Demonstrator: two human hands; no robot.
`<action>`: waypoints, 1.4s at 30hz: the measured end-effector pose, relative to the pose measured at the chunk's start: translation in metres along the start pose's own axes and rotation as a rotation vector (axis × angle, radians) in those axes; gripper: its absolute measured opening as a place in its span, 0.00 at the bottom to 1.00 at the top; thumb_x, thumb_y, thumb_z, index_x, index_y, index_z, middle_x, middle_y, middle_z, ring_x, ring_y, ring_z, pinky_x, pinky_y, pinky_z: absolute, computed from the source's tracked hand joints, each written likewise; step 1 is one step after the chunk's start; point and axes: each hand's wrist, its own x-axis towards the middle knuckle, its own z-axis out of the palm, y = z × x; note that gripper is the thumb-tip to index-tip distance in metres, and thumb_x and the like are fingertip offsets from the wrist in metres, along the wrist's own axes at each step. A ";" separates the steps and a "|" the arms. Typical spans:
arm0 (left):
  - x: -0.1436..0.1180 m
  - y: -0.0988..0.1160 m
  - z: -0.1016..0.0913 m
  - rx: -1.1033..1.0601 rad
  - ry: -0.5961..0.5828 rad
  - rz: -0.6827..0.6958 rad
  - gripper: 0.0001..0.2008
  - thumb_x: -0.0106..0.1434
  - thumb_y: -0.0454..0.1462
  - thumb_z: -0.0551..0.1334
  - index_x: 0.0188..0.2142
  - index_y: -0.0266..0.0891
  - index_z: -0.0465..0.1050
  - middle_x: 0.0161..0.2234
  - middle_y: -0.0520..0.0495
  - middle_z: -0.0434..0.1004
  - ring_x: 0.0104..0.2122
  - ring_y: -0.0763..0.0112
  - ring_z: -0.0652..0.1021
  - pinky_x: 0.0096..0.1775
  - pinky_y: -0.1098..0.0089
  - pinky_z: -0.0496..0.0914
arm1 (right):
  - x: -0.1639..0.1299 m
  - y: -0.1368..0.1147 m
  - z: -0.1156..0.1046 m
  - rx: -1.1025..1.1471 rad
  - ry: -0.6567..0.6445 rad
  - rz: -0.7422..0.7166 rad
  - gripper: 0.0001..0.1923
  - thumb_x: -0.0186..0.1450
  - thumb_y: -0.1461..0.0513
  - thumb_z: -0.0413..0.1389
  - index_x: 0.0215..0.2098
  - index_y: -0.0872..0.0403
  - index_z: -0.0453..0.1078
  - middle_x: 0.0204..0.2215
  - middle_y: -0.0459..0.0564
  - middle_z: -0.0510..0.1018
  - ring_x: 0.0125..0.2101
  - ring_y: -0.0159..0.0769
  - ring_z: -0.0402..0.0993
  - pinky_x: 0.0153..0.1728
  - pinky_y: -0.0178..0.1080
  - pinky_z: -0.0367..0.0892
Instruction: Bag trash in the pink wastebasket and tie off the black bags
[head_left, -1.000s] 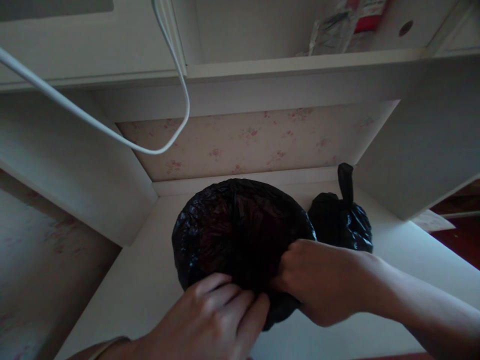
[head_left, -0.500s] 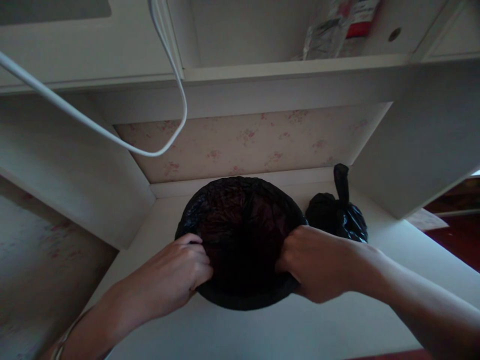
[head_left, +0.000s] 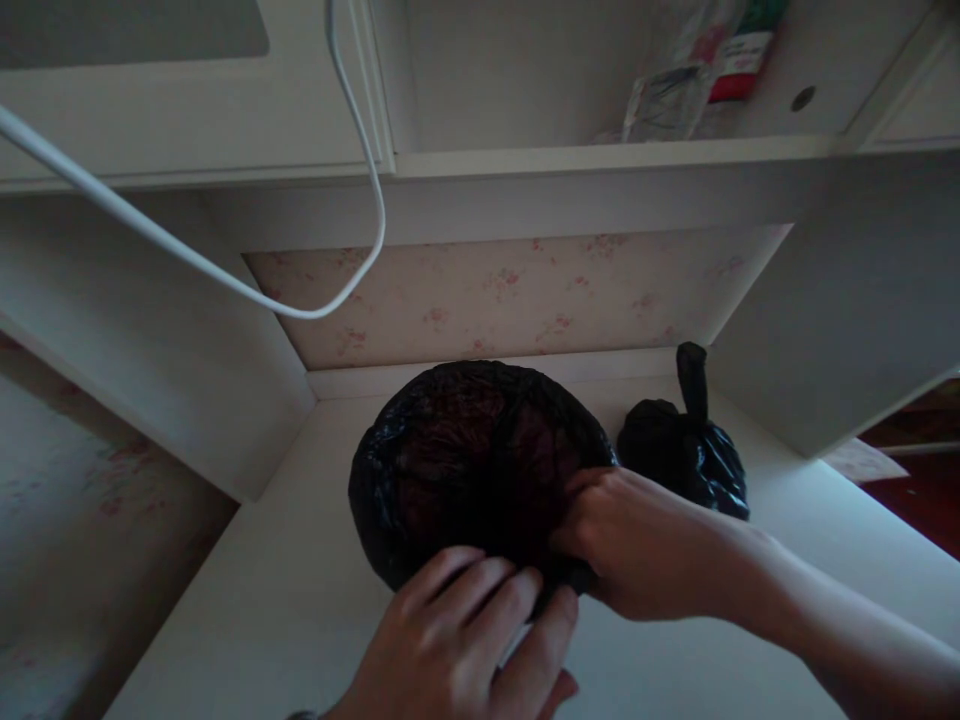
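A round bin lined with a black bin bag (head_left: 465, 420) stands on the white surface, the bag folded over its rim. My right hand (head_left: 622, 540) is closed on the bag at the right of the rim, with its fingertips inside the opening. At the near side of the rim lies my left hand (head_left: 465, 630), back up, fingers stretched and slightly apart; it touches the bag. Beside the bin, to the right, sits a knotted black bag (head_left: 686, 450) with its tied end sticking up. The bottom of the bin is too dark to make out.
White cabinet panels rise to the left and right, with a shelf (head_left: 615, 158) above. A white cable (head_left: 300, 312) hangs down at the upper left. A clear plastic container (head_left: 667, 95) and a bottle with a red band (head_left: 739, 75) stand on the shelf.
My left hand has let go of the left side of the rim and moved right to its near side, fingers now stretched. My right hand keeps its place on the rim.
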 end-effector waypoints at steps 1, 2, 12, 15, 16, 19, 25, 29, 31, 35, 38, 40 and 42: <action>0.000 0.003 0.007 0.015 0.009 -0.031 0.14 0.76 0.41 0.58 0.56 0.39 0.75 0.44 0.49 0.88 0.39 0.65 0.84 0.42 0.63 0.75 | 0.002 -0.008 0.000 0.004 -0.004 0.015 0.09 0.66 0.64 0.59 0.33 0.56 0.82 0.28 0.57 0.85 0.31 0.47 0.83 0.38 0.44 0.72; -0.001 0.005 0.012 0.022 -0.003 -0.063 0.15 0.76 0.37 0.55 0.57 0.36 0.74 0.42 0.48 0.88 0.37 0.64 0.84 0.38 0.62 0.75 | 0.002 -0.014 -0.001 0.018 -0.011 0.027 0.10 0.68 0.62 0.58 0.35 0.57 0.82 0.30 0.58 0.85 0.32 0.47 0.83 0.36 0.43 0.71; -0.042 -0.086 -0.035 -0.087 -0.189 -0.009 0.19 0.70 0.23 0.55 0.46 0.46 0.78 0.41 0.55 0.87 0.49 0.66 0.82 0.62 0.60 0.65 | -0.014 0.011 -0.007 0.136 0.065 -0.166 0.27 0.64 0.57 0.70 0.60 0.52 0.74 0.50 0.55 0.85 0.53 0.46 0.80 0.66 0.50 0.59; -0.060 -0.126 -0.048 0.137 -0.280 -0.074 0.22 0.70 0.27 0.56 0.57 0.49 0.76 0.55 0.50 0.83 0.55 0.59 0.80 0.58 0.58 0.71 | -0.013 0.020 -0.010 0.104 0.095 -0.141 0.30 0.62 0.58 0.72 0.61 0.51 0.73 0.53 0.54 0.84 0.55 0.48 0.79 0.68 0.52 0.58; -0.063 -0.132 -0.051 0.173 -0.306 -0.122 0.23 0.71 0.28 0.56 0.61 0.49 0.74 0.58 0.49 0.80 0.57 0.57 0.78 0.58 0.57 0.73 | -0.011 0.022 -0.011 0.089 0.114 -0.139 0.30 0.63 0.59 0.71 0.61 0.51 0.74 0.53 0.54 0.84 0.55 0.48 0.79 0.68 0.53 0.58; -0.057 -0.117 -0.057 0.143 -0.343 -0.174 0.26 0.73 0.30 0.55 0.68 0.49 0.67 0.64 0.49 0.74 0.64 0.57 0.73 0.61 0.57 0.73 | -0.001 0.023 -0.014 0.018 0.119 -0.105 0.24 0.63 0.58 0.70 0.57 0.53 0.77 0.46 0.55 0.86 0.51 0.50 0.82 0.59 0.51 0.67; -0.017 -0.029 -0.027 0.006 -0.235 -0.010 0.20 0.74 0.38 0.60 0.64 0.39 0.71 0.56 0.47 0.83 0.53 0.61 0.82 0.57 0.59 0.75 | 0.025 0.006 -0.014 -0.083 -0.032 -0.035 0.11 0.70 0.59 0.59 0.42 0.55 0.82 0.32 0.58 0.87 0.33 0.52 0.86 0.29 0.42 0.66; -0.012 -0.020 0.003 0.093 -0.202 -0.017 0.18 0.73 0.29 0.58 0.60 0.31 0.72 0.41 0.45 0.86 0.35 0.61 0.84 0.37 0.58 0.75 | 0.027 0.001 -0.016 0.015 -0.048 -0.132 0.15 0.69 0.53 0.63 0.46 0.55 0.81 0.38 0.56 0.87 0.40 0.52 0.86 0.32 0.42 0.67; -0.016 -0.032 0.006 0.062 -0.269 -0.033 0.16 0.70 0.26 0.56 0.53 0.33 0.76 0.34 0.47 0.84 0.30 0.62 0.82 0.34 0.59 0.72 | 0.021 0.004 -0.017 0.059 -0.042 -0.166 0.18 0.66 0.53 0.66 0.50 0.55 0.80 0.43 0.55 0.87 0.45 0.51 0.85 0.36 0.42 0.69; -0.020 -0.062 -0.012 -0.110 -0.413 -0.073 0.14 0.64 0.23 0.58 0.38 0.42 0.77 0.30 0.52 0.81 0.30 0.63 0.80 0.35 0.62 0.67 | 0.009 0.014 -0.019 0.049 -0.103 -0.088 0.17 0.63 0.55 0.69 0.47 0.55 0.81 0.41 0.55 0.87 0.45 0.53 0.84 0.41 0.44 0.70; -0.018 -0.080 -0.031 -0.211 -0.577 -0.122 0.16 0.60 0.22 0.61 0.37 0.45 0.78 0.31 0.54 0.81 0.35 0.63 0.79 0.38 0.63 0.65 | 0.004 0.018 -0.018 0.090 -0.083 -0.112 0.25 0.61 0.56 0.71 0.55 0.53 0.79 0.52 0.55 0.85 0.50 0.53 0.83 0.43 0.45 0.71; -0.015 -0.089 -0.041 -0.240 -0.663 -0.149 0.18 0.59 0.22 0.62 0.38 0.48 0.79 0.33 0.56 0.81 0.37 0.64 0.79 0.42 0.64 0.64 | 0.004 0.017 -0.017 0.113 -0.026 -0.159 0.35 0.61 0.57 0.71 0.64 0.51 0.72 0.61 0.56 0.79 0.55 0.53 0.80 0.46 0.45 0.71; -0.010 -0.093 -0.048 -0.263 -0.756 -0.178 0.15 0.61 0.24 0.65 0.36 0.48 0.79 0.33 0.57 0.82 0.38 0.66 0.79 0.44 0.64 0.64 | 0.006 0.013 -0.017 0.116 -0.038 -0.185 0.32 0.62 0.57 0.70 0.63 0.50 0.74 0.59 0.55 0.80 0.54 0.52 0.81 0.47 0.45 0.71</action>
